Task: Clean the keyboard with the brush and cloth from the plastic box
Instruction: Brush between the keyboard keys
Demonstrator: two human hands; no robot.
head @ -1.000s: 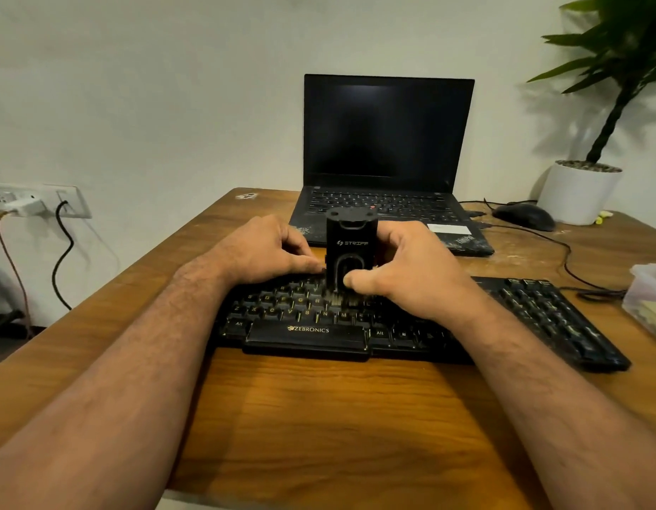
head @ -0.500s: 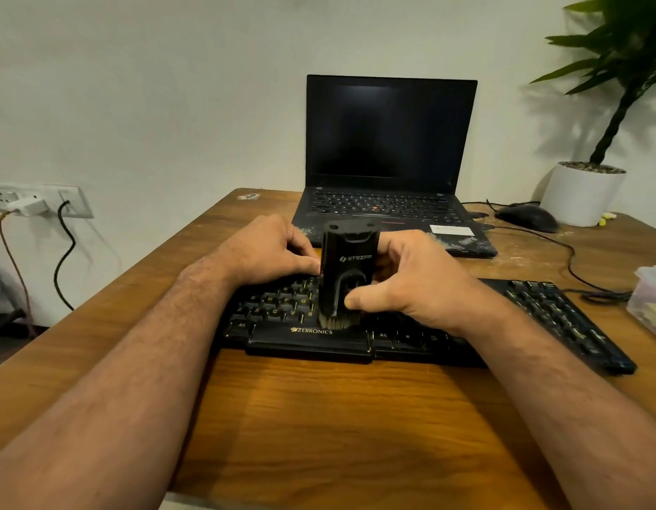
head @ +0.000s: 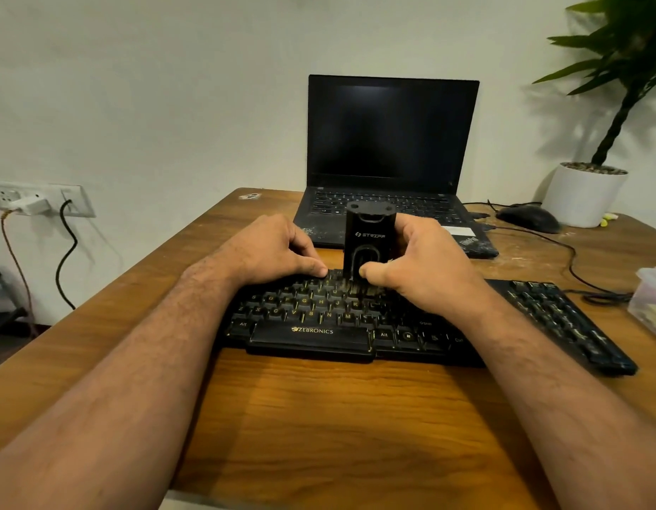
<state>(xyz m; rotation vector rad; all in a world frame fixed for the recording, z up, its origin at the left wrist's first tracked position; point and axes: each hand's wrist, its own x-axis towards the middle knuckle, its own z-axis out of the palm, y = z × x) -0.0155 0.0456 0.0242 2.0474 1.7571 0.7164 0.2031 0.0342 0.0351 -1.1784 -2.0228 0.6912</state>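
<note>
Here the right hand (head: 422, 274) grips the upright black plastic brush block (head: 368, 244), fingers curled round its lower body, bristles on the far key rows of the black keyboard (head: 319, 314) (mid-worktop). It looks light and rigid, its soft bristles yielding. The left hand (head: 274, 250) rests curled on the keys.

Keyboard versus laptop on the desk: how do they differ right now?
The keyboard lies flat nearest the person, wide, with both hands on it: the right hand holds the brush on its keys and the left hand rests on its far edge. The laptop stands behind, untouched, lid open, screen dark. Both are black.
</note>
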